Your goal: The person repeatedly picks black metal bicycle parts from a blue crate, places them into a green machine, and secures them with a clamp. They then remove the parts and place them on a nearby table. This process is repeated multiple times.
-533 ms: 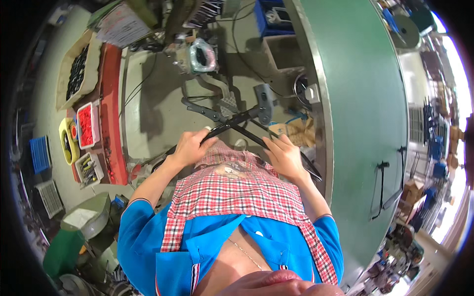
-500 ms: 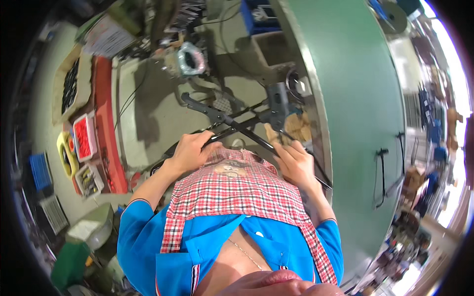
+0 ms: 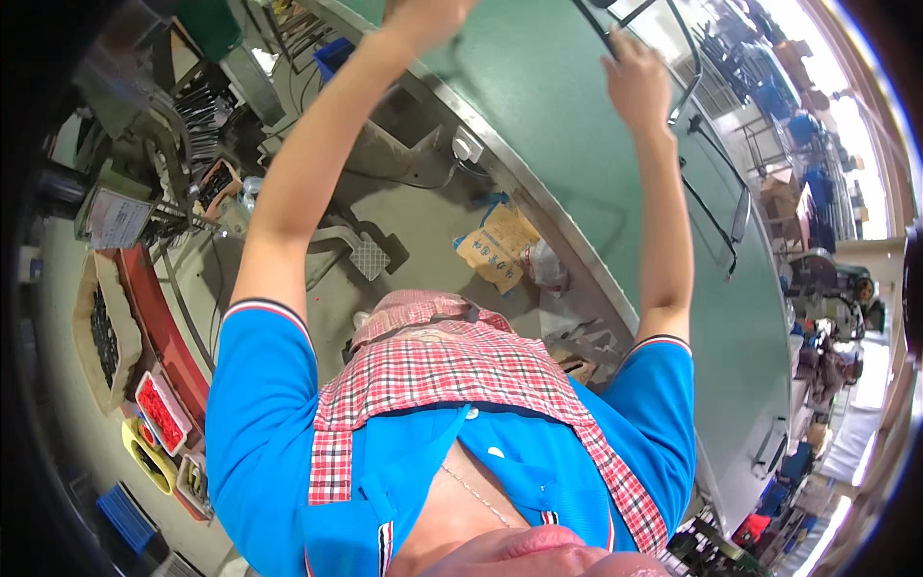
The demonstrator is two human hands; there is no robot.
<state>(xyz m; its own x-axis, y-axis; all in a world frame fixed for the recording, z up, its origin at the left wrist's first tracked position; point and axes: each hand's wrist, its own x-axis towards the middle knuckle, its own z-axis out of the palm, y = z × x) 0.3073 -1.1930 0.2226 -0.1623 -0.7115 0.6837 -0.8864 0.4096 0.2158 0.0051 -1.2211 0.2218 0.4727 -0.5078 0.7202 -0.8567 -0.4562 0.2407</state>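
A long, flat green tabletop (image 3: 538, 115) stretches before me. Over its far right part is a black metal-tube frame (image 3: 593, 24). My bare right hand (image 3: 639, 85) has curled fingers at one tube; my bare left hand (image 3: 430, 21) is blurred and cropped, its grip impossible to tell.

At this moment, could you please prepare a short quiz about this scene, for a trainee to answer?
1. Choose: the apron is A) plain, B) checked, C) striped.
2. True or false: the right hand is over the green table.
3. Which hand is nearer the black frame at the picture's top edge?

Key: 1. B. 2. True. 3. The right; the left hand is partly cut off by that edge.
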